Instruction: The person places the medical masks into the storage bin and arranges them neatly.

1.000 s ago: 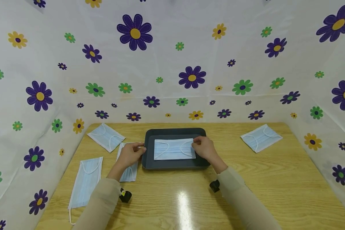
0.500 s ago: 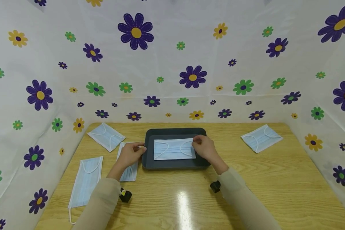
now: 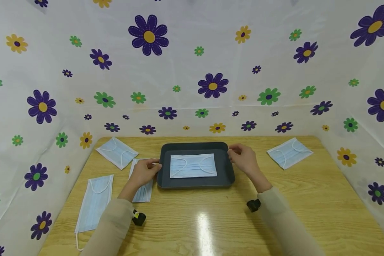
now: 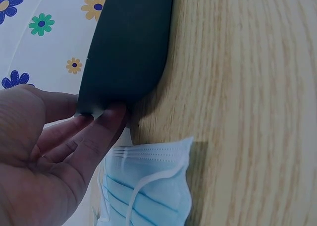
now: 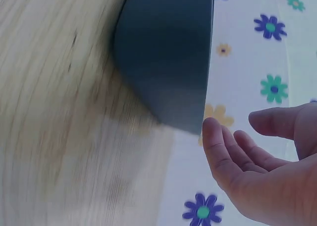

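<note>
A: What do we see at the centre of the head view?

B: We see a dark tray (image 3: pixel 225 172) on the wood-grain table (image 3: pixel 307 202). A pleated pale-blue face mask (image 3: pixel 193 166) lies flat on the tray floor, its long edges running left to right, both ear loops curving inward on top.

A: How do we describe the left hand (image 3: pixel 144 173)?

B: Digits partly bent, the thumb and fingertips lightly pinching the rim at the tray's left end.

A: And the right hand (image 3: pixel 245 160)?

B: At the tray's right end, fingers loosely curved, thumb set apart from them, nothing held. We cannot tell whether a fingertip touches the rim.

A: Which objects do we note around these?

B: A partly hidden mask (image 3: pixel 144 193) below the left hand, beside the tray; a lower-left mask (image 3: pixel 94 202) with one loop trailing; an upper-left mask (image 3: pixel 116 153), set aslant; and a far-right mask (image 3: pixel 289 153), well apart from the tray. Behind the table we find a white backdrop (image 3: pixel 179 67) printed with purple, green and yellow flowers.
</note>
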Action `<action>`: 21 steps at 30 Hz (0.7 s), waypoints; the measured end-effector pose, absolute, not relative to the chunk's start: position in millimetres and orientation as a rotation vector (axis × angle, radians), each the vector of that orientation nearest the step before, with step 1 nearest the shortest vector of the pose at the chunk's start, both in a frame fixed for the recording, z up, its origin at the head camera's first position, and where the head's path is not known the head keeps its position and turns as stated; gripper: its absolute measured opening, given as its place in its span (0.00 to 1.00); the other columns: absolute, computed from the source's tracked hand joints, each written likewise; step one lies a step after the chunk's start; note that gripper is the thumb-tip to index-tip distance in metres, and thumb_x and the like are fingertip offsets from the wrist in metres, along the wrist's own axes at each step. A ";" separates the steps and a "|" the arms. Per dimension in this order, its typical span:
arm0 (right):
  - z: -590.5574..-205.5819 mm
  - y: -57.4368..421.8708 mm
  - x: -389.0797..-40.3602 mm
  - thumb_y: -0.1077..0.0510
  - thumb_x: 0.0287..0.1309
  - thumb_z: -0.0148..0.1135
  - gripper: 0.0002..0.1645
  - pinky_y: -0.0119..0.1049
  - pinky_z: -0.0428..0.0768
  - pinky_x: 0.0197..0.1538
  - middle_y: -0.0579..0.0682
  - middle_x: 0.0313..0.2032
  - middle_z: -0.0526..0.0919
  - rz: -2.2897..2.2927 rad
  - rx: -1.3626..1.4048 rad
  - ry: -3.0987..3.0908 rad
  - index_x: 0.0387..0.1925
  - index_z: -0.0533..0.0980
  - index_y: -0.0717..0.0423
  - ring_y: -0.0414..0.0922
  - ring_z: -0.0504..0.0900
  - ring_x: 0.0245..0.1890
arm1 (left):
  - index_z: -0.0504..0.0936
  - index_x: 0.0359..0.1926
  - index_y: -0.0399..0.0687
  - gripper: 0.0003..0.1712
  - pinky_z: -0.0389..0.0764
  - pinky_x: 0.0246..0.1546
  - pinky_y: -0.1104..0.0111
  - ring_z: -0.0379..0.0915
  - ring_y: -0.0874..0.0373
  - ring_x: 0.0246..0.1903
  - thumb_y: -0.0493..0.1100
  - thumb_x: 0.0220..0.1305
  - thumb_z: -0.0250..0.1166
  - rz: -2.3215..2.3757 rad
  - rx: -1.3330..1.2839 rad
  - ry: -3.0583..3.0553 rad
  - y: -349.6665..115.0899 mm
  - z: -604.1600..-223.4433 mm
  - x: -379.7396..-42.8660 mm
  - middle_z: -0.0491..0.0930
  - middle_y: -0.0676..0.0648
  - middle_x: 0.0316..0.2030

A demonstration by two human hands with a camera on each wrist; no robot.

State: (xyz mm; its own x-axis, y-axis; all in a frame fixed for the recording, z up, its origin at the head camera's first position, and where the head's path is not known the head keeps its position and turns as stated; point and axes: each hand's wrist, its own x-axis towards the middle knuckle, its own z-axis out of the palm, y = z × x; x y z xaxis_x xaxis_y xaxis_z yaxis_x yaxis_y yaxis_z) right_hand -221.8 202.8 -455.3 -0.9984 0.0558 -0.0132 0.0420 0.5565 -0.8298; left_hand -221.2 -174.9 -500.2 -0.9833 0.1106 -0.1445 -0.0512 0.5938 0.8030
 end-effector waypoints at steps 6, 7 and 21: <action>-455.3 229.1 -222.2 0.57 0.77 0.56 0.25 0.50 0.88 0.52 0.71 0.55 0.84 1.526 -0.171 -2.742 0.65 0.76 0.71 0.61 0.90 0.48 | 0.79 0.69 0.38 0.24 0.84 0.34 0.66 0.86 0.56 0.34 0.44 0.78 0.63 1.335 0.032 2.637 -175.3 -499.1 -220.4 0.88 0.33 0.50; -455.5 233.5 -222.1 0.56 0.77 0.55 0.26 0.51 0.88 0.53 0.71 0.56 0.84 1.525 -0.181 -2.746 0.65 0.75 0.71 0.61 0.89 0.48 | 0.79 0.69 0.38 0.25 0.84 0.34 0.66 0.86 0.56 0.34 0.44 0.78 0.63 1.333 0.030 2.635 -175.4 -499.0 -220.3 0.88 0.34 0.50; -461.6 295.0 -224.8 0.55 0.77 0.52 0.27 0.49 0.86 0.49 0.73 0.57 0.82 1.198 -0.251 -2.836 0.64 0.75 0.74 0.65 0.85 0.53 | 0.80 0.68 0.37 0.24 0.83 0.33 0.66 0.86 0.57 0.33 0.44 0.77 0.63 1.342 0.049 2.642 -175.1 -498.0 -221.4 0.89 0.33 0.49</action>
State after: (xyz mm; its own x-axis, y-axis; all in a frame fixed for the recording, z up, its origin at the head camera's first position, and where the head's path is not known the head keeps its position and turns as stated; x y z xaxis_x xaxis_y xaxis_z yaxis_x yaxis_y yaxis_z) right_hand -224.8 295.0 -461.6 -0.9854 0.1695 -0.0146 0.1286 0.6860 -0.7162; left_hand -221.4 -175.1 -498.0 -0.9837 0.1091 -0.1428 -0.0509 0.5927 0.8038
